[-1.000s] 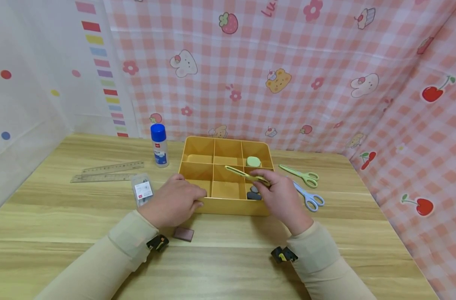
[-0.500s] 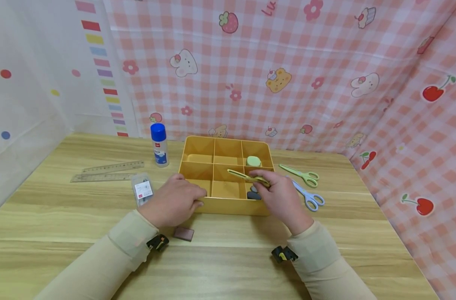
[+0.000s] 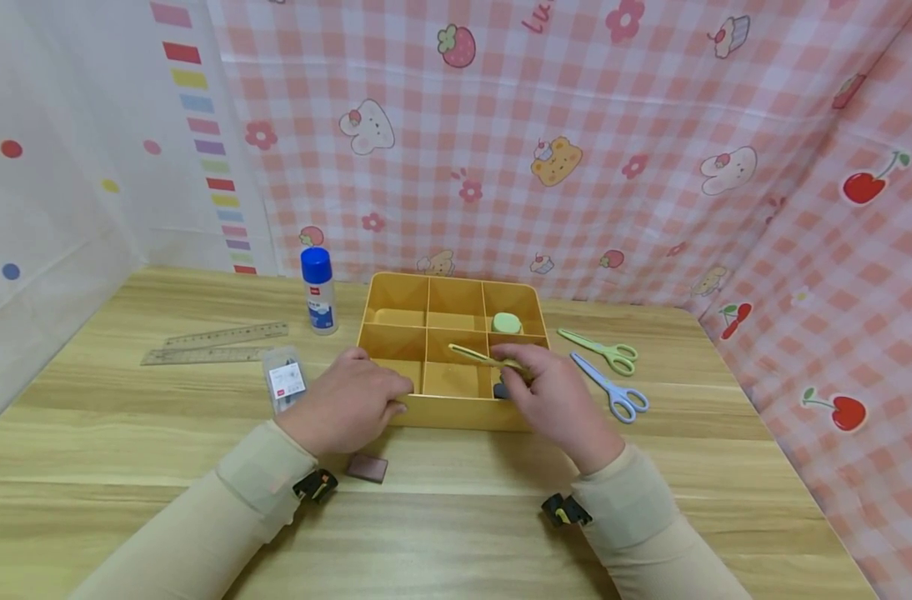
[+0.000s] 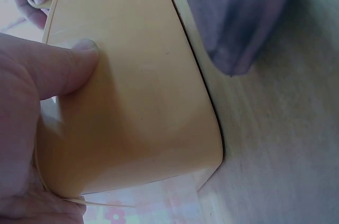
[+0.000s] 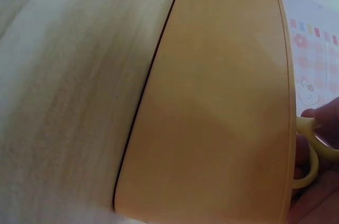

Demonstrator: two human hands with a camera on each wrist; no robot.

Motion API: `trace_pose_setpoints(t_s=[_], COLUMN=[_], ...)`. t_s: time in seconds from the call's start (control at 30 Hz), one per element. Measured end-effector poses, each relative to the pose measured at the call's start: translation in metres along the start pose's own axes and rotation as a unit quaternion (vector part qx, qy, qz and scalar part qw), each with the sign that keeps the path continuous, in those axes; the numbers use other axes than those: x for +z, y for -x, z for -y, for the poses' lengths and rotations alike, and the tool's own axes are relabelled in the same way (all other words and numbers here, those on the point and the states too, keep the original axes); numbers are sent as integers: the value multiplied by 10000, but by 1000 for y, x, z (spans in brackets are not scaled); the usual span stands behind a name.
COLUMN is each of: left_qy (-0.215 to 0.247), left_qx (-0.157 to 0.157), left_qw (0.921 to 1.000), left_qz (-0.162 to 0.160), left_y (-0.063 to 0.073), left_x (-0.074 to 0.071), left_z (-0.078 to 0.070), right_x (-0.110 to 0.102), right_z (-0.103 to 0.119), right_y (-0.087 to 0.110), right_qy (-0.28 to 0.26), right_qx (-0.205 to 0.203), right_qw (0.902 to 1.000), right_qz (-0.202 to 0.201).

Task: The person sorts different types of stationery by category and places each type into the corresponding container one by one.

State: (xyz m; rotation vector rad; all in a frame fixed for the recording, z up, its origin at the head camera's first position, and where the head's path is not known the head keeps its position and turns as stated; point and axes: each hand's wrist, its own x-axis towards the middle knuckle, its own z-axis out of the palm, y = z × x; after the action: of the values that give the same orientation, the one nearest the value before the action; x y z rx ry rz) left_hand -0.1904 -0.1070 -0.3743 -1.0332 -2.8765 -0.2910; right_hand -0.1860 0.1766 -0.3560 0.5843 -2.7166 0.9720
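Observation:
A yellow compartment box (image 3: 456,412) stands at the middle of the table. My left hand (image 3: 348,402) grips its front wall near the left corner; in the left wrist view the thumb (image 4: 69,70) lies on the outer face. Over the box's front right part, my right hand (image 3: 561,400) holds yellow scissors (image 3: 467,353) by their handles, the slim end pointing left over the front middle compartment. In the right wrist view a finger loop (image 5: 312,171) shows just beyond the rim. A dark grey object (image 3: 500,391) lies in the front right compartment, mostly hidden by my hand.
A pale green item (image 3: 506,322) sits in the back right compartment. Green scissors (image 3: 619,359) and blue scissors (image 3: 628,403) lie right of the box. Leftward are a glue bottle (image 3: 319,292), two clear rulers (image 3: 216,343) and a clear labelled case (image 3: 283,375). A mauve block (image 3: 368,468) lies in front.
My right hand has shifted slightly left and lower with the yellow scissors, covering more of the dark grey object. More of the blue scissors shows. My left hand has stayed put.

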Motion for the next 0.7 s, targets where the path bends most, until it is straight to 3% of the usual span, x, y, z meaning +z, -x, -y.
trace_pose_setpoints(t_s=[0.17, 0.43, 0.7], left_qy=[-5, -14, -23], left_qx=[13, 40, 64], left_qw=[10000, 10000, 9999], left_qz=[-35, -76, -98], left_y=[0, 1, 0], left_x=[0, 1, 2], left_z=[0, 1, 2], right_x=[2, 3, 5], right_z=[3, 10, 13], right_y=[1, 4, 6], right_qy=[156, 215, 359], right_qx=[-268, -203, -255], right_qw=[9992, 9971, 9977], right_qz=[270, 704, 506])
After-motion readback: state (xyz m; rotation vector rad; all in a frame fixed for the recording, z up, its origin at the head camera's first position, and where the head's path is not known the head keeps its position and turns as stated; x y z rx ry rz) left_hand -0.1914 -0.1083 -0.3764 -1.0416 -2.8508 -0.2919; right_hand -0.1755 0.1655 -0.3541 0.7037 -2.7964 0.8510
